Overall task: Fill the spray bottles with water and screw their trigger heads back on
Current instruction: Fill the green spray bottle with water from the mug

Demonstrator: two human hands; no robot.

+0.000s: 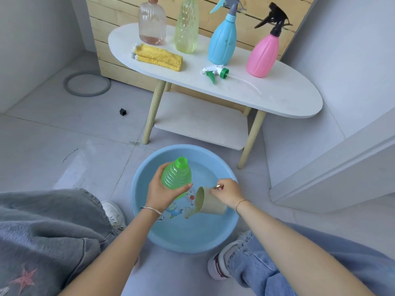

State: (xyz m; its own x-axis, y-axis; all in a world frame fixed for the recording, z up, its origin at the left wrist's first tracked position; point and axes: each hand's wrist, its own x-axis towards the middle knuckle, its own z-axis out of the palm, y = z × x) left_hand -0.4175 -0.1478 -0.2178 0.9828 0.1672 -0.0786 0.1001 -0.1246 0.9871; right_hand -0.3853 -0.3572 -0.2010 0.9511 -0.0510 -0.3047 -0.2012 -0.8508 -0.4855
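Step in hand: filling the green bottle (pixel 176 176), scoop phase by the look of it. Left hand (pixel 163 194) is wrapped round the bottle body, holding it over the blue basin (pixel 188 148) at lower centre. The neck is open and tipped toward the top of the frame.

Right hand (pixel 228 193) grips the beige cup (pixel 210 202) just right of the bottle. The cup lies on its side, mouth toward the bottle, lower lip apparently in the water.

Next, probably: lift the cup, line its lip over the narrow neck and pour slowly. Small opening, so spill risk.

The green-and-white trigger head (pixel 215 72) lies on the white table (pixel 288 99), upper centre-right, well apart from both hands.
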